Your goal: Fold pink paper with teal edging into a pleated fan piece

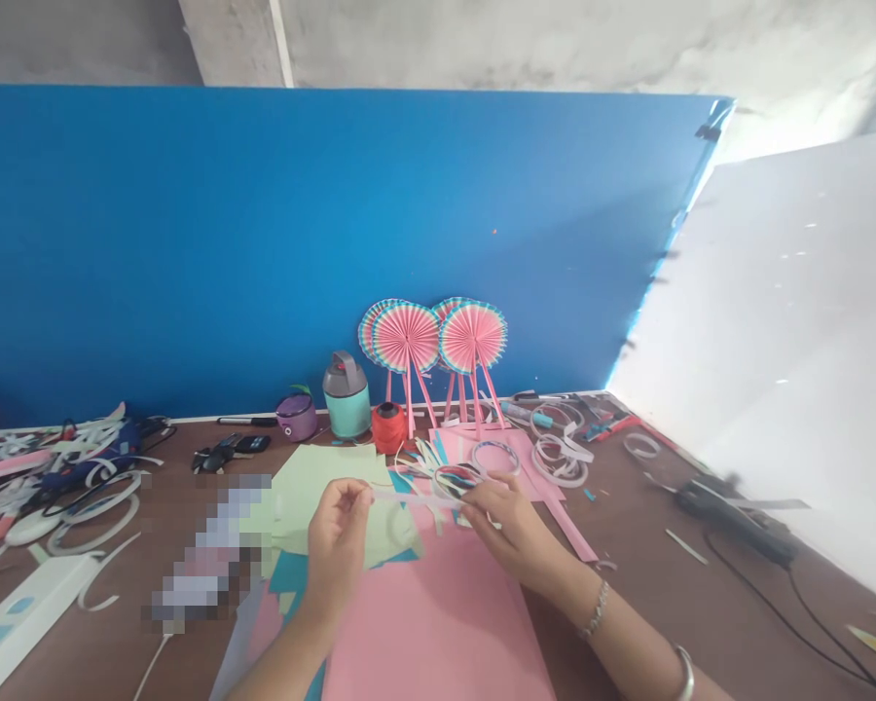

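Note:
A thin pale strip [416,498] is stretched between my two hands above the coloured sheets. My left hand [341,531] pinches its left end between thumb and fingertips. At the other end, the fingers of my right hand [507,526] are closed on the strip. Beneath them lie a large pink paper sheet [438,633] and a light green sheet [313,497], with teal paper [288,571] showing at the edges. Just behind my right hand are a bundle of narrow paper strips [424,462] and a tape ring [494,458].
Several pink pleated paper fans [407,337] stand against the blue partition [263,243]. In front are a red pot [389,428], a teal container [348,414] and a purple cup [296,417]. A white power strip [29,623] lies left; a black cabled tool [734,521] lies right.

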`<state>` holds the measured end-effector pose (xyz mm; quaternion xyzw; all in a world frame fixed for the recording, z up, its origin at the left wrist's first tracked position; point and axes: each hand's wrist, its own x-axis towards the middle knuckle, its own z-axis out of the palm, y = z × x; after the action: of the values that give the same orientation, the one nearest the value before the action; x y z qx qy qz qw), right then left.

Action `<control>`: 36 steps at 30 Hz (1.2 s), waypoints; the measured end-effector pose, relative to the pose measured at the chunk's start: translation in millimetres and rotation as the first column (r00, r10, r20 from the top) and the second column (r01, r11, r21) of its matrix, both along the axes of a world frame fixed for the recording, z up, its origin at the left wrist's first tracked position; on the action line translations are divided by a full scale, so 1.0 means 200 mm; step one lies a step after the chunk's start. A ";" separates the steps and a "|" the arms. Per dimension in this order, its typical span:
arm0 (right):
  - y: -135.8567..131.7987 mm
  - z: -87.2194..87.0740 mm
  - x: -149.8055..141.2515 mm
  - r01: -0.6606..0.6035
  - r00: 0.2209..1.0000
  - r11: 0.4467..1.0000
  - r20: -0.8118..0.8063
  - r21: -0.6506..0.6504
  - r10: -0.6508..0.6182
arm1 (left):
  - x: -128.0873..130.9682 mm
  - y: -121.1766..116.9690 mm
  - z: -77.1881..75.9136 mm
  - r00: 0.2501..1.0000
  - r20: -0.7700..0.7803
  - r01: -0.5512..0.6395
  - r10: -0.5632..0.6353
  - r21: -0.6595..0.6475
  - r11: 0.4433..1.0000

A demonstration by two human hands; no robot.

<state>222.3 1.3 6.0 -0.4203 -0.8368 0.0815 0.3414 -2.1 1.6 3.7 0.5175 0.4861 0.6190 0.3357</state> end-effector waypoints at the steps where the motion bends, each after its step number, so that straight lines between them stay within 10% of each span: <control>1: 0.00 0.00 0.00 -0.001 1.000 1.000 -0.010 -0.001 0.001 | 0.00 0.00 0.00 1.000 0.000 -0.016 0.016 -0.008 1.000; 11: 0.00 0.02 0.04 0.047 0.999 0.999 -0.026 -0.016 -0.047 | -0.04 0.02 0.02 0.967 0.239 -0.091 0.092 -0.018 0.996; 36: 0.03 0.02 0.10 0.177 0.983 0.984 -0.042 -0.031 -0.178 | -0.08 0.07 -0.02 0.969 0.220 -0.121 0.115 0.015 0.993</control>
<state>242.8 7.0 10.6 -0.4958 -0.7871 0.0713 0.3600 -17.2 15.2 -0.9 0.4210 0.4674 0.6979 0.3424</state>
